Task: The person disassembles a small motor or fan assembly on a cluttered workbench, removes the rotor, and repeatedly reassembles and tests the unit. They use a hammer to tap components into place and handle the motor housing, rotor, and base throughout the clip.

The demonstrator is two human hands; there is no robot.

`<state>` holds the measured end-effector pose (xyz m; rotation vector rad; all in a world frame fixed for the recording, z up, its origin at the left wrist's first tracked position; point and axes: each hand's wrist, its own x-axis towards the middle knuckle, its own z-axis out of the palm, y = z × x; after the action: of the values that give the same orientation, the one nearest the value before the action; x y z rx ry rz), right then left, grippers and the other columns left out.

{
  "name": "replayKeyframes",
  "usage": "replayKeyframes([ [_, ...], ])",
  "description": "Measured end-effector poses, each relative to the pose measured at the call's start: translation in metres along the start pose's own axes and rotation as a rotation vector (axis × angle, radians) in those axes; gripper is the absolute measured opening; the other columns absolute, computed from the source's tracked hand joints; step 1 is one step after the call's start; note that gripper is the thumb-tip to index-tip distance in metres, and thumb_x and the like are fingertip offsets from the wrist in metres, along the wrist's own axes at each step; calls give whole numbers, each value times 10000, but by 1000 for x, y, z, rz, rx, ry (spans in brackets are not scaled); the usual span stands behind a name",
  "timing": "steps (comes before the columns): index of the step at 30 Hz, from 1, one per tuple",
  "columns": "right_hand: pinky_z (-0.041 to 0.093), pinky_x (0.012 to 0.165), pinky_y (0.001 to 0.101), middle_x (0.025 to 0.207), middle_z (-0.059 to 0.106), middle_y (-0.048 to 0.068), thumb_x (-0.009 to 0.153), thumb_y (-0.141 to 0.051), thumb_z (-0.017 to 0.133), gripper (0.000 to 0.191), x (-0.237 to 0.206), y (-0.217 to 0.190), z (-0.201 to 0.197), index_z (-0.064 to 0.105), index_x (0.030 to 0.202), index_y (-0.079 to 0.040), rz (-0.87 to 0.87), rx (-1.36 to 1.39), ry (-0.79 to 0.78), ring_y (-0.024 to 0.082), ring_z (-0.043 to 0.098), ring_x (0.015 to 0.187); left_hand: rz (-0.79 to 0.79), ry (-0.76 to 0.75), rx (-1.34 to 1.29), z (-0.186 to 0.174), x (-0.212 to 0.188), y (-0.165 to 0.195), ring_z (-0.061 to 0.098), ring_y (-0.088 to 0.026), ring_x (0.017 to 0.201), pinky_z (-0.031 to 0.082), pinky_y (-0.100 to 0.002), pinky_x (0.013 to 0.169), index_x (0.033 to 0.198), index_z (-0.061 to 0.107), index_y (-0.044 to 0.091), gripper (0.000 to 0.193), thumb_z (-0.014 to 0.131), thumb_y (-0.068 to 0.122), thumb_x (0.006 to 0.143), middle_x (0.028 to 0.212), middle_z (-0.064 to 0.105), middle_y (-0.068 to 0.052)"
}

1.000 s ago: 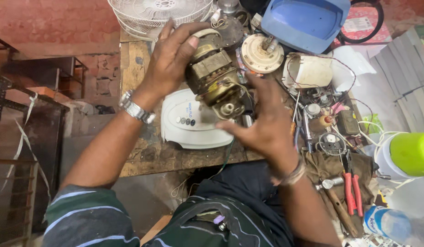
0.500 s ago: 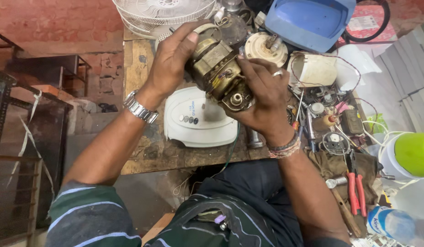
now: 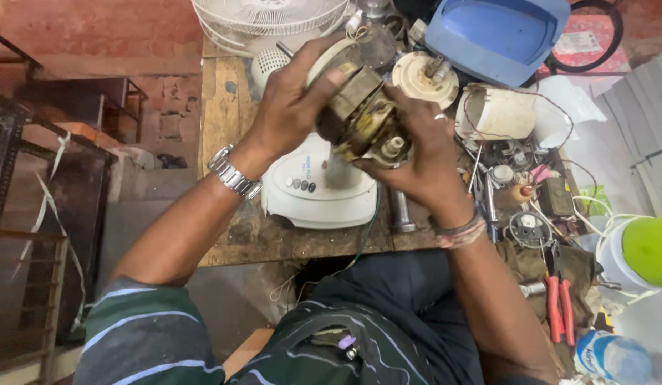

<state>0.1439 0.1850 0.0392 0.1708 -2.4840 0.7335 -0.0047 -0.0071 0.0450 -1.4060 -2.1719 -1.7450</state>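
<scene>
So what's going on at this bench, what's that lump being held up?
A person holds a grimy fan motor in both hands above a cluttered wooden workbench. The left hand grips it from the top and side, and the right hand cradles it from below. Under it sits a white fan base with buttons. A fan grille, a blue plastic cover and red-handled pliers lie around.

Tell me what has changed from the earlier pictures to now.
The fan motor was turned in both hands, so its shaft end now faces lower right. The right hand, first beneath it, closed round its side. The left hand kept its grip on top. The white fan base stayed on the wooden table.
</scene>
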Motion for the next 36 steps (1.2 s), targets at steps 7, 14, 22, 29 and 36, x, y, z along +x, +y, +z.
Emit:
replayKeyframes([
  [7,508,908,441,1223,685,195,652,-357,976,972,-1,-2,-2,532,1440,0,-9,-113,60,300,678,1091,112,-34,79,-1,3,-3,679,-288,1347,528,-387,1135,1579,418,112,550,597,368,1126,1508,621,-185],
  [14,559,919,388,1131,667,125,722,-313,945,892,2,4,9,539,1462,-21,10,13,90,249,691,1007,74,-39,48,1,4,-10,685,-287,1341,533,-391,1147,1585,401,122,559,588,382,1126,1501,628,-184],
  [22,309,865,437,1040,612,68,746,-527,899,931,0,-1,17,551,1470,-57,-117,-295,191,246,588,983,120,-30,101,-3,3,-11,690,-286,1338,553,-398,1134,1558,409,112,526,596,382,1147,1493,639,-177],
  [29,384,830,402,1051,604,54,688,-453,999,1008,10,-1,12,520,1511,-122,-15,-243,129,225,589,952,74,-96,97,-8,11,-8,695,-271,1293,570,-378,1087,1584,377,126,791,774,466,992,1426,665,-162],
  [36,438,1074,455,1355,569,151,639,-231,922,1091,2,38,-35,348,1549,-50,-24,495,-273,252,549,1257,-25,-261,105,-17,21,-11,612,-273,1359,500,-395,1143,1605,402,136,1020,938,424,786,1529,585,-146],
])
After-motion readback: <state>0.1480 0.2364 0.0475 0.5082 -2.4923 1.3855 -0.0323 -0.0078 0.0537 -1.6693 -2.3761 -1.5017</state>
